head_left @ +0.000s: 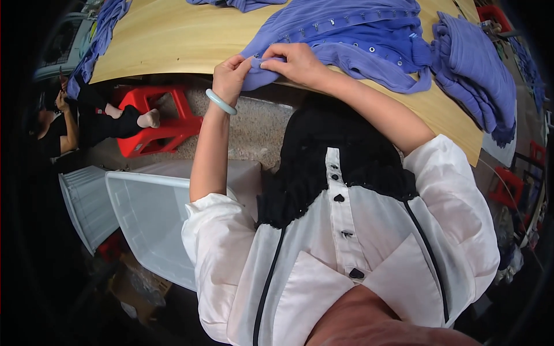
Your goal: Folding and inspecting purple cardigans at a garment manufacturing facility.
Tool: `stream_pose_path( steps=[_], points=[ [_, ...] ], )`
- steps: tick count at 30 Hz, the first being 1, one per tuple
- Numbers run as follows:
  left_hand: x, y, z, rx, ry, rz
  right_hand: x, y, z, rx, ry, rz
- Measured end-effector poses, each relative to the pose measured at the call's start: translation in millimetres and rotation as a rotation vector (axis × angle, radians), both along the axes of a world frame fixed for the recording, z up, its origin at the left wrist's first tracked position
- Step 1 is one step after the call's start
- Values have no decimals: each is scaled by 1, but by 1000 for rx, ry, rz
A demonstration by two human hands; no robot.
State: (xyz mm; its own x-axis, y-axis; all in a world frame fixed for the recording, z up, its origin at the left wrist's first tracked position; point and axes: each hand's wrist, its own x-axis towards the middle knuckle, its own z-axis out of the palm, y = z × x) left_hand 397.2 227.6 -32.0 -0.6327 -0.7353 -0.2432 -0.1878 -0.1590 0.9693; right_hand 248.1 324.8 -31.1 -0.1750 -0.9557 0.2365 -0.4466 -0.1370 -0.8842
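Observation:
A purple garment (369,29) with a row of small fasteners lies over the near edge of the wooden table. At its left end, my left hand (231,76), with a pale bangle (221,102) on the wrist, pinches the cloth between thumb and fingers. Close beside it, my right hand (291,62) grips the same strip of cloth, fingers curled over it. A short stretch of fabric spans the two hands, and a loose fold hangs below the left fingers. Whether a small fastener sits under the fingertips, I cannot make out.
On the wooden table (167,34), a folded purple stack (473,69) stands at the right edge. More purple cloth (104,40) hangs off the far left. Below are a red stool (161,124) and a large white plastic bin (153,213). Another person (60,127) sits at the left.

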Motion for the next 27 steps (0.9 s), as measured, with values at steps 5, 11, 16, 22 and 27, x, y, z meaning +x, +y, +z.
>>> stream_pose_path(
  steps=[5, 11, 16, 22, 27],
  points=[
    [-1, 2, -3, -192, -21, -39, -3, -5, -1, 40, -17, -47],
    [1, 0, 8, -314, -89, -138, -13, -13, -2, 160, -68, 30],
    [3, -1, 12, -324, -119, -147, -16, -16, 5, 196, -32, 73],
    [1, 2, 18, -249, -70, -112, -13, -14, 8, 208, 32, 77],
    [1, 3, 13, -84, -6, -50, -14, -9, 3, 107, 202, 61]
  ],
)
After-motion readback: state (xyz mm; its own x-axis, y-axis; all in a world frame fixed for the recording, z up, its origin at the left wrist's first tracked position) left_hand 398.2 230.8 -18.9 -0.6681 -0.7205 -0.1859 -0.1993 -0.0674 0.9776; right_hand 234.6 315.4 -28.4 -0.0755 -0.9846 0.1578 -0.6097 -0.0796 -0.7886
